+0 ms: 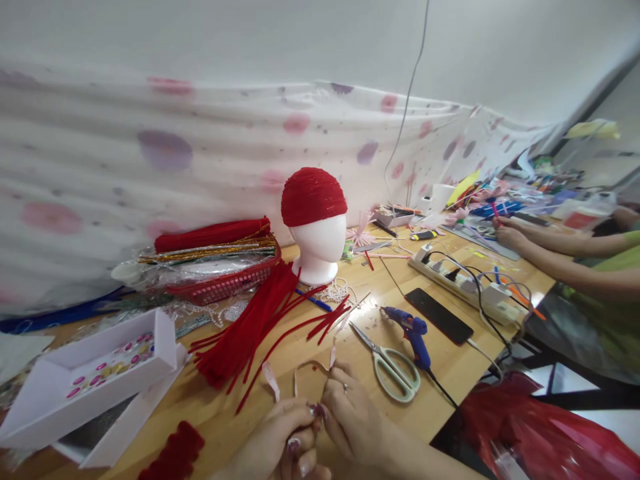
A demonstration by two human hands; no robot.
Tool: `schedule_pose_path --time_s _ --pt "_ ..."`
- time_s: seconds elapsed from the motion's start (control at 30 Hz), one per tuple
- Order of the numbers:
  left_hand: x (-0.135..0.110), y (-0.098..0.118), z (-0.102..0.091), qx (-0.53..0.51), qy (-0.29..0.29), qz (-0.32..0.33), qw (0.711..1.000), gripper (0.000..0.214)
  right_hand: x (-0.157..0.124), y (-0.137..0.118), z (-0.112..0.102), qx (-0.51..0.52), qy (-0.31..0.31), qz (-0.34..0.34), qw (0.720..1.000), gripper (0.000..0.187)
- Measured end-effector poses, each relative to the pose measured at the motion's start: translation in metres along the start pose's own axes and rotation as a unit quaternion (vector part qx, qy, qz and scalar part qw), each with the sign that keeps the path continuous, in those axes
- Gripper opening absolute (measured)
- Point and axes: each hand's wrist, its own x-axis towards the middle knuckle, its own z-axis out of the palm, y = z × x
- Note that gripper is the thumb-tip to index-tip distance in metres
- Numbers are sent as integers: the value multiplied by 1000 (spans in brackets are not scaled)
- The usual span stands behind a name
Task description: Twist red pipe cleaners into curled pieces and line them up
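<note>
Pale strip (271,381) being worked near counter's (463,363) front edge

Strip is being pinched by left hand (280,430) and right hand (356,413), fingertips meeting; contact point being hidden. Apparently being adjusted; steady, fine fingertip control is seemingly being called for next.

Cannot read any text, label, brand, number or sign. Cannot make out print on pale tape (271,381), blue glue gun (414,333) or dark phone (439,315); too small or blurred.
</note>
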Motion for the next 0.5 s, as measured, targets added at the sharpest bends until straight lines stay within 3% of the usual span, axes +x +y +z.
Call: schedule_pose_path --time_s 0.07,0.1,0.13,0.23,0.3,0.33,0.4,0.5 --pt "-5 4 -2 150 23 144 978 25 5 -3 -2 129 -26 150 980 20" --pt "-7 6 -4 249 38 225 941 25 7 -5 -1 203 -33 229 951 25" --pt "-9 7 -6 351 54 301 885 25 9 -7 0 282 -33 303 910 31" --pt "-9 6 -14 583 94 484 646 25 9 -7 10 470 -23 448 760 44" --pt "-6 2 -19 656 116 562 490 28 6 -5 16 543 -24 504 671 44" --pt "-4 0 -21 674 124 587 431 31 5 -5 17 564 -28 524 637 42" --pt "-1 -2 -24 691 136 613 359 36 3 -5 15 585 -41 544 600 37" --pt "-2 -2 -26 706 139 611 331 41 2 -6 8 620 -56 567 539 28"
